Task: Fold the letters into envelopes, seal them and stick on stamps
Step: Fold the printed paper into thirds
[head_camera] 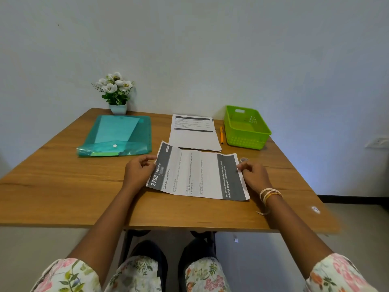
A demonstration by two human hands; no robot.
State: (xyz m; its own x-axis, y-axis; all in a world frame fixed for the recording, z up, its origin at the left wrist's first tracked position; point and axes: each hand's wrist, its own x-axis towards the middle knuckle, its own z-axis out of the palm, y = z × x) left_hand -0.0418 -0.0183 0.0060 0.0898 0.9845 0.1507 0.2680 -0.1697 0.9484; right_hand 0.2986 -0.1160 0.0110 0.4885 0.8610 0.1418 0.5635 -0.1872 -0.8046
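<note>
Head view: the left hand [137, 170] pinches the left short edge of a printed letter [196, 174], thumb and fingers curled over the dark header band. The right hand [253, 173] grips the opposite short edge, fingers curled round the paper beside the second dark band. Both hands are clamped on the same sheet. The letter lies sideways at the centre of the table, flat but creased, with faint fold lines across its white middle. The header reads "2703" and "Change Duvet Cover"; the smaller text is too fine to read.

Just behind the letter, a stack of further printed sheets [194, 132] lies with its near edge tucked behind the letter's far edge. An orange pen [221, 134] lies between that stack and a green plastic basket [246, 127] at the far right. A small round object [244, 159], possibly a tape roll or sticker, sits just beyond the right hand; it is too small to identify. To the left, well apart from the letter, a teal translucent folder [117, 134] with a snap button holds light-coloured sheets. A white pot of artificial white flowers [116, 92] stands at the far left corner, behind the folder.

The table [63, 180] is wood-grain laminate, set against a plain pale wall [210, 49]. Bangles [269, 194] circle the right wrist. Floral sleeves and floral trousers show at the bottom edge.
</note>
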